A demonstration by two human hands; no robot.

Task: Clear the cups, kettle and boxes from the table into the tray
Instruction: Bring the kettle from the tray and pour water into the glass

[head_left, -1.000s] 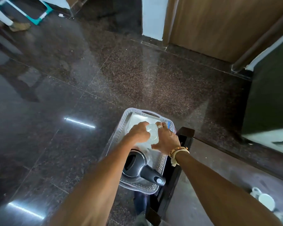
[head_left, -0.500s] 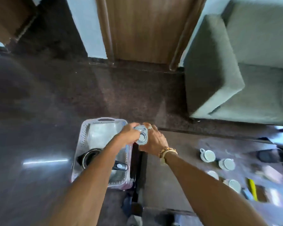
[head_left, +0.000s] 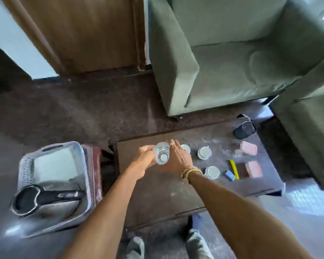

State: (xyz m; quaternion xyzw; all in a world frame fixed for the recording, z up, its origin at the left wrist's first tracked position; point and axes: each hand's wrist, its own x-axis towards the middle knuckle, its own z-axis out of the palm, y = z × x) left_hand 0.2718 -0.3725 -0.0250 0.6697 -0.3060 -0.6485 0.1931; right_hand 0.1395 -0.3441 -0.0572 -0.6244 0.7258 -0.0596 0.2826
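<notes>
Left hand: the left hand (head_left: 145,157) is curling its fingers round the left side of a clear glass (head_left: 162,154), gripping it.
Right hand: the right hand (head_left: 176,160) is cupping the same glass from the right with its fingers wrapped behind it. Two hands are probably sharing the grip because the glass is smooth and slippery.
Glass: it is hanging above the table (head_left: 157,193) near the far left corner, mouth facing up. I cannot tell whether it is one glass or several nested together.
Tray: the tray (head_left: 26,171) is sitting on a reddish stool (head_left: 96,165) just beside the table's left edge, likely so each carry is short.
Kettle: the kettle (head_left: 29,200) is already lying in the tray's near end, leaving the far end free.
Cups: three white cups (head_left: 204,153) are waiting upright around the table's middle, beside the right wrist.
Boxes: pink boxes (head_left: 248,147) and a brown box (head_left: 240,171) are lying toward the right edge, and a black mesh holder (head_left: 245,130) is standing at the far right corner.
Progress: most of the clearing is not yet done.
</notes>
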